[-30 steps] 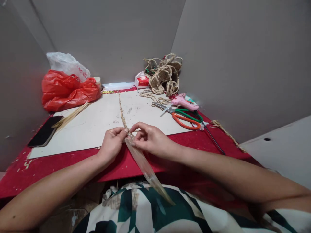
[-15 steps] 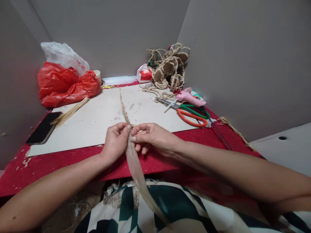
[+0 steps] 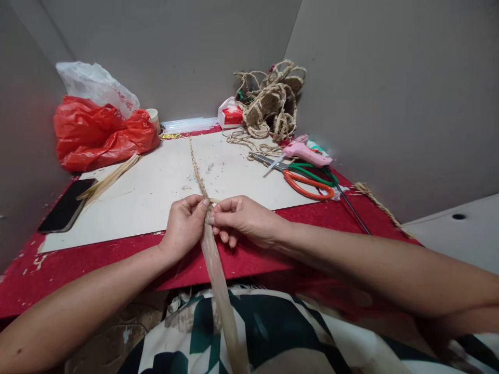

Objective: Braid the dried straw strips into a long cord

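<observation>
The left hand (image 3: 183, 221) and right hand (image 3: 249, 221) meet at the near edge of the board (image 3: 148, 192), above the front of the red-covered counter (image 3: 117, 265). The cord (image 3: 196, 169) lies lengthwise on the board, its near end at the left hand. The fingers of the left hand are closed, thumb against forefinger, gripping the cord at this end. The fingers of the right hand are closed on the upper part of the strip (image 3: 216, 265), directly beside the left thumb; the remaining right fingers are loosely curled. The strip is pale and partly translucent. It hangs from the hands, passes over the counter edge and runs down across the patterned clothing (image 3: 280, 317).

Left side: the phone (image 3: 62, 208) lies screen up across the board's edge. The husks (image 3: 111, 179) rest with one end on the phone and the other near the red bag (image 3: 101, 135). The white bag (image 3: 97, 85) sits on the red bag; the cup (image 3: 154, 117) stands just beside them.

Rear: clear sticks (image 3: 189, 124) lie between the cup and the box (image 3: 230, 114). The rope bundle (image 3: 265, 106) is piled at the box's right.

Right side: the scissors (image 3: 284, 167) have one orange and one green handle. The pink glue gun (image 3: 306, 150) lies next to them, its stick crossing the blades.
</observation>
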`<control>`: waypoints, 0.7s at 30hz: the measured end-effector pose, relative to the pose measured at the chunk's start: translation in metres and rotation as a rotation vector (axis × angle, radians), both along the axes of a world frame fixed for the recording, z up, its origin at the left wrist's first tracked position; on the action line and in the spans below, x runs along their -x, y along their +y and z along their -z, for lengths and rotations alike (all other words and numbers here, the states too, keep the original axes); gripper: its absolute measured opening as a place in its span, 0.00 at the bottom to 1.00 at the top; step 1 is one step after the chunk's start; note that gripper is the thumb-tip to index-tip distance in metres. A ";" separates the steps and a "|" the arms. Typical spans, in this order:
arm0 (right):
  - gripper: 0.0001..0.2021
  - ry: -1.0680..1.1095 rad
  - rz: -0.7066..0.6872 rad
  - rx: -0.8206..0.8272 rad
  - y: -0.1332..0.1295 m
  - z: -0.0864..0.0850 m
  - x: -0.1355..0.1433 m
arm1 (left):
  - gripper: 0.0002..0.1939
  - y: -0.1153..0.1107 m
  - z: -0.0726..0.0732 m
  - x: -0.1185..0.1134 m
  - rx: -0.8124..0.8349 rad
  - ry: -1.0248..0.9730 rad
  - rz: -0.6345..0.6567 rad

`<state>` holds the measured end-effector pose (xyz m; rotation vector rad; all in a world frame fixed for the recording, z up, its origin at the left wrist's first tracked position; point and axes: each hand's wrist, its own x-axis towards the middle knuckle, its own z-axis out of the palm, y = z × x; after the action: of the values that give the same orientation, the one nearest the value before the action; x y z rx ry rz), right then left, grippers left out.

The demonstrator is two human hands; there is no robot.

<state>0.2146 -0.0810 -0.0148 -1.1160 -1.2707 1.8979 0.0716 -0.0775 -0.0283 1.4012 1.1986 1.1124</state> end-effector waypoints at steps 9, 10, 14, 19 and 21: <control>0.06 -0.038 -0.007 -0.061 -0.006 -0.001 0.001 | 0.12 0.000 0.002 0.000 -0.015 -0.010 -0.018; 0.06 -0.045 -0.011 -0.067 -0.007 -0.001 0.003 | 0.12 0.000 0.002 0.000 -0.007 -0.006 -0.010; 0.08 -0.055 -0.019 -0.079 -0.009 -0.002 0.007 | 0.12 -0.002 0.003 0.000 0.018 0.012 0.011; 0.11 -0.045 0.006 -0.096 -0.010 -0.002 0.007 | 0.13 -0.004 0.002 0.002 0.031 -0.012 0.023; 0.11 -0.033 0.010 -0.109 -0.010 0.000 0.005 | 0.13 -0.004 0.001 0.002 0.020 -0.024 0.006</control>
<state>0.2093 -0.0907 -0.0147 -1.0989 -1.3674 1.7870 0.0695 -0.0818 -0.0292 1.3713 1.1851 1.1072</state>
